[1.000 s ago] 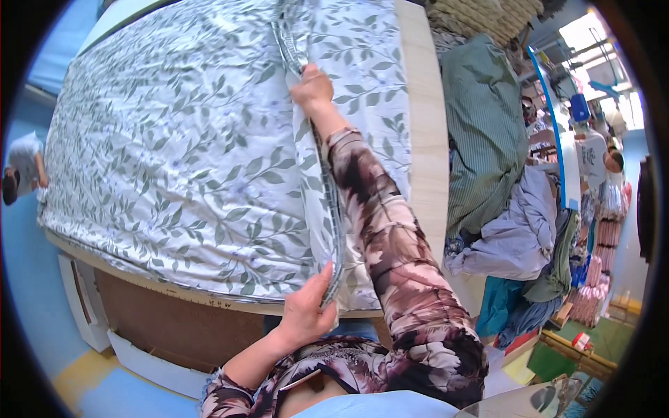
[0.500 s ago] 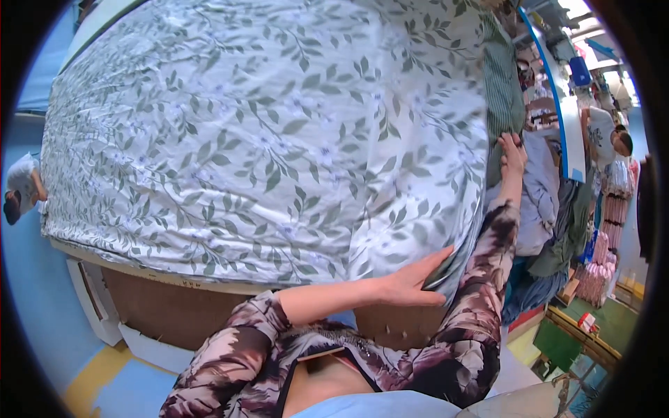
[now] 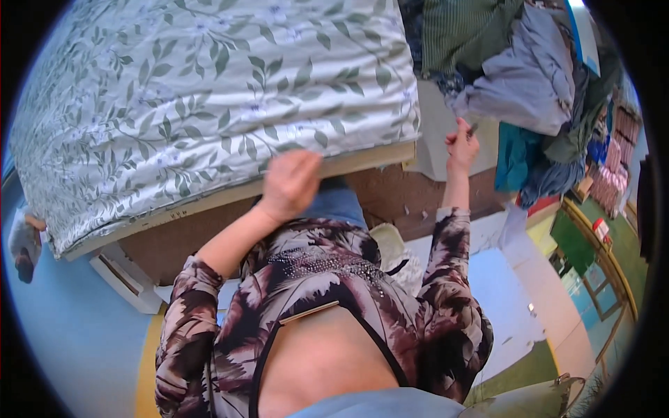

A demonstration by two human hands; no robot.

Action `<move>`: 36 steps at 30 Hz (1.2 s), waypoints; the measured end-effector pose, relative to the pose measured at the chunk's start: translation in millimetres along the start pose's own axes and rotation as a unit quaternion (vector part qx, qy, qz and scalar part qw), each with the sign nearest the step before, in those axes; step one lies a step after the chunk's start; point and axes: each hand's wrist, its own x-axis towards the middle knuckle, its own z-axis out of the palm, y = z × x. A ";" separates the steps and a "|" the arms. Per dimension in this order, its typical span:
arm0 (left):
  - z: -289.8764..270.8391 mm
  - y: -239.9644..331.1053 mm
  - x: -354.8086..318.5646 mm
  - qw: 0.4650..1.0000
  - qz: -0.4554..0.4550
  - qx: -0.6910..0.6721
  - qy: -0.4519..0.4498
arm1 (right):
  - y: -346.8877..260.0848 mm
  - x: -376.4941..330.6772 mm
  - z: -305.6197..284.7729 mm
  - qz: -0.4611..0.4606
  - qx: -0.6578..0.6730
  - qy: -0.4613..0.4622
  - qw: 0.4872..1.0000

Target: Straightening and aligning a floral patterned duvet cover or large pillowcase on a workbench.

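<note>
A white leaf-print cloth [image 3: 202, 90] with green leaves and pale blue flowers covers the table, lying in ripples along its near edge. My left hand [image 3: 291, 182] is over that near edge, its fingers curled and slightly blurred; whether cloth is caught in them is hidden. Off the table's right end, my right hand [image 3: 462, 148] is raised apart from the cloth. Its fingers are bent around a small dark thing that I cannot make out.
The wooden table edge [image 3: 244, 198] runs in front of me. To the right hang heaped cloths: a green striped one [image 3: 467, 35], a lilac-grey one [image 3: 529, 80] and a teal one [image 3: 516, 153]. Another person [image 3: 26, 244] is at the far left.
My right hand has come off the green striped cloth and back toward me. My left hand has moved left along the near edge and curled. The view has shifted toward my body.
</note>
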 end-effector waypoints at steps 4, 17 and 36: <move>-19.9 -33.2 -41.3 0.982 -0.087 0.164 -0.035 | 19.9 -65.9 29.0 -0.085 -0.024 -0.016 0.996; -5.7 -63.8 -69.6 0.971 -0.005 0.236 -0.019 | 35.8 -79.7 40.3 -0.391 -0.154 -0.084 0.903; 84.6 15.0 2.7 0.936 -0.097 0.333 -0.055 | 160.2 49.1 95.3 0.358 0.444 -0.121 0.812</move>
